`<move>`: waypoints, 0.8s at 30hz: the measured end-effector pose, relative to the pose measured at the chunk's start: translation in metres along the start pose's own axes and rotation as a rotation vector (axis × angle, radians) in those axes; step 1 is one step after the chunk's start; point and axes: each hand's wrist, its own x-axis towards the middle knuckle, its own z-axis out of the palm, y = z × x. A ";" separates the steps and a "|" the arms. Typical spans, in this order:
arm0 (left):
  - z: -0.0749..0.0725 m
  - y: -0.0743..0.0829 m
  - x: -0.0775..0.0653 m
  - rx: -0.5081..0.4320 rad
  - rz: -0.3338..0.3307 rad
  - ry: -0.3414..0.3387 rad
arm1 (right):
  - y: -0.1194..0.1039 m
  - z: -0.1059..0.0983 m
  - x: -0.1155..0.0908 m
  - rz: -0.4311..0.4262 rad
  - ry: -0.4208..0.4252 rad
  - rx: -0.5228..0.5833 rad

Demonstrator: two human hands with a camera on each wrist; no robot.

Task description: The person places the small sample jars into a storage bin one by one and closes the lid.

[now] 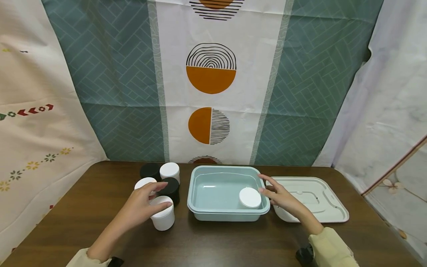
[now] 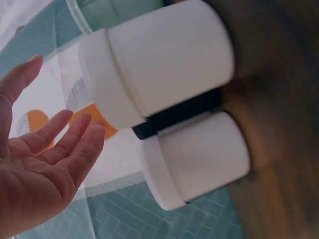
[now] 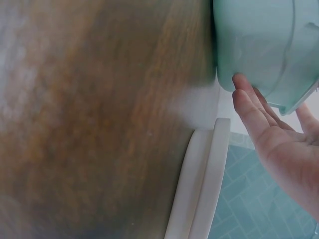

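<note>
A pale blue-green tub (image 1: 213, 216) stands on the table, and one white lidded jar (image 1: 250, 197) sits inside its right front corner. My right hand (image 1: 283, 198) is at the tub's right side, fingers spread along the outer wall and thumb near the rim. Whether its fingers press the wall I cannot tell. Over the jars on the left, my left hand (image 1: 143, 205) hovers with fingers apart and nothing held. Nearest to it is a white jar (image 2: 164, 59) at the group's front. Two more white jars (image 1: 170, 170) and two black jars (image 1: 171, 191) stand behind.
Right of the tub a white lid (image 1: 320, 200) lies flat on the brown wooden table (image 1: 213, 244). A patterned cloth (image 1: 213, 129) hangs behind the table, with light fabric (image 1: 40, 148) on the left.
</note>
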 end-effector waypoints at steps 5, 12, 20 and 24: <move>-0.002 -0.006 -0.008 0.016 0.002 0.016 | 0.000 0.000 0.000 -0.003 -0.002 -0.001; 0.000 -0.011 -0.015 0.040 -0.035 0.025 | 0.000 0.000 0.000 -0.001 -0.002 -0.001; 0.001 -0.016 -0.019 0.022 -0.057 -0.012 | -0.001 0.001 0.000 0.001 0.000 0.002; 0.002 -0.018 -0.019 0.028 -0.054 -0.019 | -0.001 0.000 0.000 -0.004 0.004 -0.005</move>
